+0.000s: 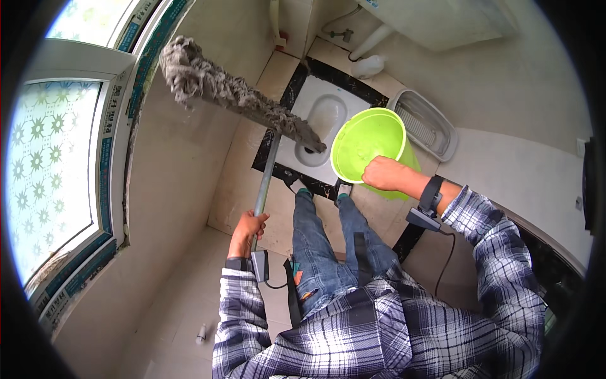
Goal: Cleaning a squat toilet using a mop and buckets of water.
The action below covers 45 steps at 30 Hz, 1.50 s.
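My left hand (248,228) is closed around the metal handle of a mop (266,184). The mop's wide grey string head (232,94) is raised, reaching from beside the window wall to over the squat toilet (348,111). My right hand (386,174) grips the near rim side of a lime-green plastic bucket (374,132), whose mouth is tilted toward the toilet; its exact hold, on rim or handle, is hard to tell. Some clear liquid seems to lie inside the bucket.
A grey plastic basin with a ribbed washboard (423,125) stands right of the toilet. Behind it are a white plastic jug (368,67) and a drain pipe (374,41). A framed window (57,161) lines the left wall. A small bottle (202,334) lies on the lower-left floor.
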Available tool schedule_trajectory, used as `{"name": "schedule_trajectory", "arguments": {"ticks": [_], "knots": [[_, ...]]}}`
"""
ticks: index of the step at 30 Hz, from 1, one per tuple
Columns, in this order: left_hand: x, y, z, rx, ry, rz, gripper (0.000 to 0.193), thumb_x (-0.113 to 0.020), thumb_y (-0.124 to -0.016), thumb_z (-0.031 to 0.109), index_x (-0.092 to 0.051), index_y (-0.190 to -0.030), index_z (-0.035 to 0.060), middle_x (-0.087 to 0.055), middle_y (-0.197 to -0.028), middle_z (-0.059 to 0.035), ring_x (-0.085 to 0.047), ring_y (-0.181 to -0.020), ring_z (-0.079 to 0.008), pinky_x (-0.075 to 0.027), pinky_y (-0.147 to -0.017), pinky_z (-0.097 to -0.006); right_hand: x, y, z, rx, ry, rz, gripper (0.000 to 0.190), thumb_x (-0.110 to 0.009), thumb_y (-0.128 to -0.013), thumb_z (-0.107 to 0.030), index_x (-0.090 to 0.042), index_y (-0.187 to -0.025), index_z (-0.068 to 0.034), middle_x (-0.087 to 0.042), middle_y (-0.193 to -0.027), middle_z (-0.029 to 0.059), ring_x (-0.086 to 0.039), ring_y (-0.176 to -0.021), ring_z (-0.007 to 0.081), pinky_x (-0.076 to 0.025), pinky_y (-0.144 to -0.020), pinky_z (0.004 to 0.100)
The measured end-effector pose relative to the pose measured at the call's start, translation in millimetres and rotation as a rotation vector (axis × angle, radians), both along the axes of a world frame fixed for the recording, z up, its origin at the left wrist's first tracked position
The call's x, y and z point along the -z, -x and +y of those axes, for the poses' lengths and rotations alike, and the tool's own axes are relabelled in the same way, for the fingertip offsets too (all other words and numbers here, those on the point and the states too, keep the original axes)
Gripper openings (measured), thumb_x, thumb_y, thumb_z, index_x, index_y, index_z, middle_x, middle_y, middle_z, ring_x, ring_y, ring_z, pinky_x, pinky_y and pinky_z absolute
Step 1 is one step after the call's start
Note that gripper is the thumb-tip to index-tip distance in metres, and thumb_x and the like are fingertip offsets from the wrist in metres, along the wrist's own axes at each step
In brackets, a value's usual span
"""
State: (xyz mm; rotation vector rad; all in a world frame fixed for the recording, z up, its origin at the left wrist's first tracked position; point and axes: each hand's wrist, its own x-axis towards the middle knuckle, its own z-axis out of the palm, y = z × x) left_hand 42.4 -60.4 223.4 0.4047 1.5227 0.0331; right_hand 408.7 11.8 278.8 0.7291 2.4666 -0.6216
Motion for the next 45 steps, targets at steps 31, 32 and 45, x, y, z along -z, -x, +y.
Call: {"name": "schedule_trajectory", "arguments": {"ticks": [31, 32, 45], "knots": [[-40, -55, -38, -0.239, -0.115, 0.005, 0.019, -0.061, -0.081, 0.014, -0.045, -0.073, 0.0074, -0.042, -0.051, 0.0018, -0.038, -0.037, -0.0072, -0.03, -0.033, -0.0241, 83, -33, 20, -0.142, 0.046, -0.149, 0.014, -0.054, -0.07, -0.012, -0.066, -0.07, -0.005, -0.065, -0.074, 0.013, -0.063, -0.072, 0.0304, -0.05, -0.064, 0.04], [-47, -58, -41, -0.237, -0.104, 0.025, 0.019, -0.061, -0.081, 0.013, -0.045, -0.072, 0.0075, -0.042, -0.05, 0.0017, -0.038, -0.037, -0.0071, -0.03, -0.033, -0.0241, 85, -34, 15, -0.141, 0.069, -0.163, 0.015, -0.053, -0.071, -0.011, -0.067, -0.072, -0.005, -0.065, -0.075, 0.0131, -0.063, -0.073, 0.0305, -0.05, -0.065, 0.0399], [-100, -84, -73, -0.245, -0.11, 0.015, 0.02, -0.061, -0.082, 0.013, -0.044, -0.072, 0.0077, -0.042, -0.05, 0.0023, -0.039, -0.039, -0.0068, -0.031, -0.034, -0.0232, 34, 63, 54, -0.121, 0.181, -0.282, 0.021, -0.067, -0.062, -0.002, -0.067, -0.083, -0.001, -0.065, -0.088, 0.0154, -0.063, -0.083, 0.0314, -0.05, -0.07, 0.0385]]}}
